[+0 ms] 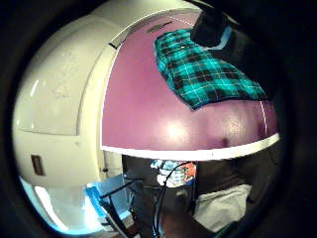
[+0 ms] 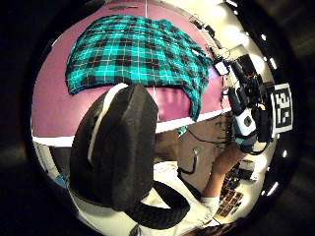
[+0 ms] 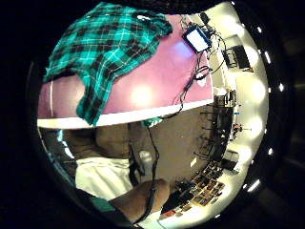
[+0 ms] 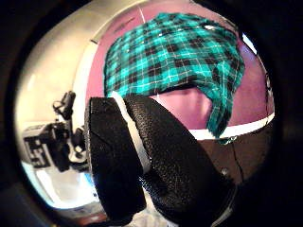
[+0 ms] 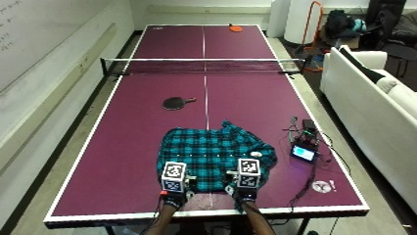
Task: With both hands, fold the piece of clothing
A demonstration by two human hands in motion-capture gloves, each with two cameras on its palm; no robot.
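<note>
Purple ping-pong table [image 5: 130, 147], net [image 5: 203, 66] across the upper frame, black paddle [image 5: 177, 102] at centre. Teal plaid shirt [image 5: 212, 157] spread flat near the lower edge, beside a small lit device [image 5: 304, 152] at right. Left hand [image 5: 173, 188] and right hand [image 5: 245, 188] hovering over the shirt's near hem; grip of either impossible to tell. No legible writing.

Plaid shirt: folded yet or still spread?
Mostly spread. In the outside view the plaid shirt lies flat on the purple table as one wide patch; layers under it cannot be told.
</note>
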